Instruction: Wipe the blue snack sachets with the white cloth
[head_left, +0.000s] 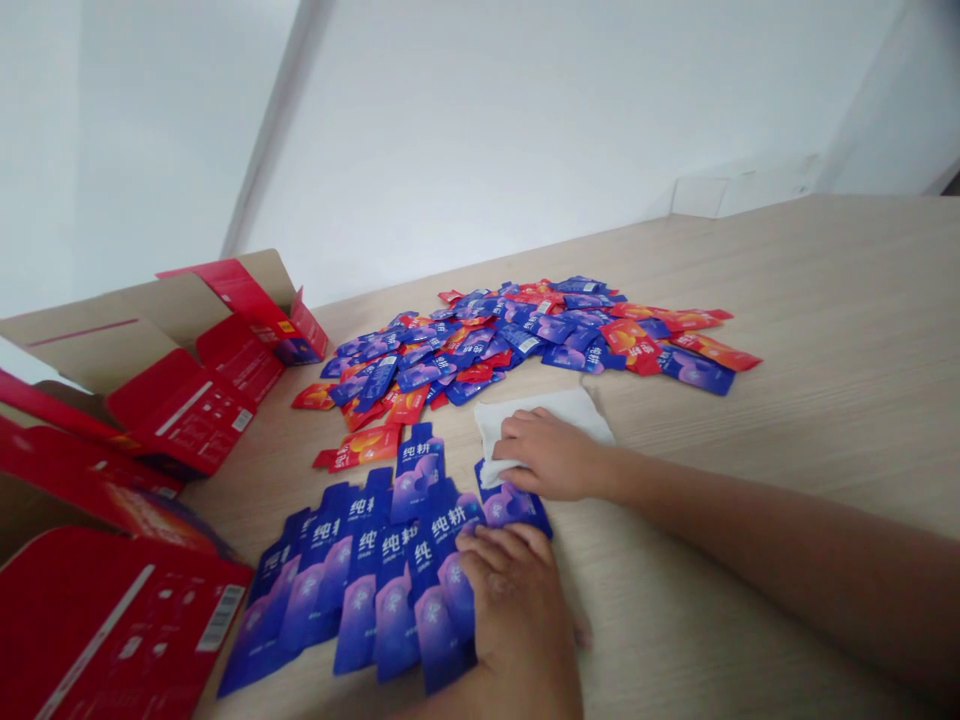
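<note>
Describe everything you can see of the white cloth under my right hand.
The white cloth is plain, soft-looking and roughly four-sided, with slightly uneven edges; whether it is fabric or paper, I can't tell. It lies mostly flat on the wooden table, just on your side of the mixed packet pile. Your right hand covers part of it, fingers bent; whether they pinch it is unclear. Its near-left corner overlaps a blue packet.

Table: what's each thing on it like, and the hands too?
Red boxes: open, flaps spread.
Back pile: jumbled, red and blue packets mixed.
Front blue packets: face up, overlapping.
White cloth: laid out, partly covered.
Left hand: resting on front blue packets.
Right hand: on the white cloth.
</note>
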